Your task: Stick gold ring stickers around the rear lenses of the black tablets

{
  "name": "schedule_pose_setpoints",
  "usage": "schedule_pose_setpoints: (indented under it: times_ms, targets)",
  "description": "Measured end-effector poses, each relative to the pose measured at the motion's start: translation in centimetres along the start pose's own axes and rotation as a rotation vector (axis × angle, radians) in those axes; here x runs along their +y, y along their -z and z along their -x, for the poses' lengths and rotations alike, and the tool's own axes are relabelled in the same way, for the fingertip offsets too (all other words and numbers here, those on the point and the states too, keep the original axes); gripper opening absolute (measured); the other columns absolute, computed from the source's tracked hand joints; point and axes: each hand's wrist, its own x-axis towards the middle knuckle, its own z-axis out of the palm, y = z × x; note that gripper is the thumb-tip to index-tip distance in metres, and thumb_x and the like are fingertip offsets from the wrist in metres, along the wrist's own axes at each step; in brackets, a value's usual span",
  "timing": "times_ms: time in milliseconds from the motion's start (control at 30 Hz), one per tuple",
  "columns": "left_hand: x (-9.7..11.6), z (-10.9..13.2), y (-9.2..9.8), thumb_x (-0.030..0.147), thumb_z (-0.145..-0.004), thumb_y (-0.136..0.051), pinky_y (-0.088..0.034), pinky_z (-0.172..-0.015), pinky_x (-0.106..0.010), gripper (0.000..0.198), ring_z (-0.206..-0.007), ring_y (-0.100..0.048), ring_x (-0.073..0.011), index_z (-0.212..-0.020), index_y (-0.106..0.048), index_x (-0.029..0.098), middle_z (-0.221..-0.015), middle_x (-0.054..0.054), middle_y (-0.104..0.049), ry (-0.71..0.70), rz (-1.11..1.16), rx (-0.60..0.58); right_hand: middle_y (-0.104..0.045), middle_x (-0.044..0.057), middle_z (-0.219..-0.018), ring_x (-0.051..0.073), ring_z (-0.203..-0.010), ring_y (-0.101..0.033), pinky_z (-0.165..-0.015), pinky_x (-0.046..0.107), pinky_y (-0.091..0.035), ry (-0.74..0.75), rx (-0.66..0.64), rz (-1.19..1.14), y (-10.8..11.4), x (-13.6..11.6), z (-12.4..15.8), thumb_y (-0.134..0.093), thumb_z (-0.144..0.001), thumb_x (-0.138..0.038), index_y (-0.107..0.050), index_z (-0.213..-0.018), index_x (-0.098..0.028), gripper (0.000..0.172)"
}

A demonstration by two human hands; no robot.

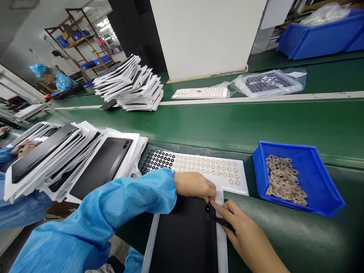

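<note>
From far off, I see a black tablet (pixel 182 237) lying back side up on white paper (pixel 222 246), on the near part of the table (pixel 204 125). My left hand (pixel 196 185) reaches over from the left, and its fingertips are bunched together at the tablet's far right corner, by the round black camera (pixel 207 208). I cannot tell if that grip has something small in it. My right hand (pixel 241 225) comes in from the near right. Its grip is curled around a thin black tool (pixel 226 224), and its pointing finger is right by the left fingertips. Just past the tablet is a white sheet (pixel 241 178) with black rings (pixel 156 161) on the left and tan rings (pixel 223 168) on the right. To the right is a blue box (pixel 321 199) with lots of loose rings (pixel 284 182) inside. To the left, more tablets (pixel 104 163) lie with paper in a pile.
</note>
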Motion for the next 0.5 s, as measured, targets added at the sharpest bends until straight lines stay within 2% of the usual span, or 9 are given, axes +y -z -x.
schedule_pose_setpoints:
  times_ms: [167, 333, 500]
  targets:
    - [-0.2, -0.4, 0.4, 0.017, -0.088, -0.061, -0.039, -0.061, -0.023, 0.02, -0.075, -0.059, -0.0136, -0.072, -0.05, 0.019, -0.088, -0.001, -0.061, -0.02, 0.026, -0.053, -0.05, 0.003, -0.086, 0.016, -0.065, -0.061, -0.058, 0.027, -0.054, -0.007, -0.009, 0.03, -0.1, 0.1, 0.0, -0.042, -0.076, -0.003, -0.054, -0.127, -0.023, 0.056]
    - [-0.5, -0.5, 0.6, 0.011, -0.082, -0.067, -0.037, -0.059, -0.023, 0.027, -0.071, -0.057, -0.0132, -0.065, -0.048, 0.02, -0.081, 0.002, -0.06, -0.056, 0.123, -0.023, -0.052, 0.003, -0.086, 0.016, -0.067, -0.062, -0.058, 0.026, -0.053, 0.004, -0.019, -0.023, 0.0, 0.1, -0.1, -0.042, -0.076, -0.003, -0.052, -0.13, -0.029, 0.06]
    - [-1.1, -0.6, 0.4, 0.008, -0.08, -0.067, -0.036, -0.057, -0.024, 0.029, -0.067, -0.055, -0.0128, -0.061, -0.047, 0.02, -0.075, 0.003, -0.057, -0.111, 0.225, 0.009, -0.052, 0.003, -0.082, 0.016, -0.064, -0.062, -0.055, 0.027, -0.054, 0.021, 0.023, -0.018, 0.2, 0.0, -0.2, -0.042, -0.074, -0.003, -0.054, -0.13, -0.027, 0.062]
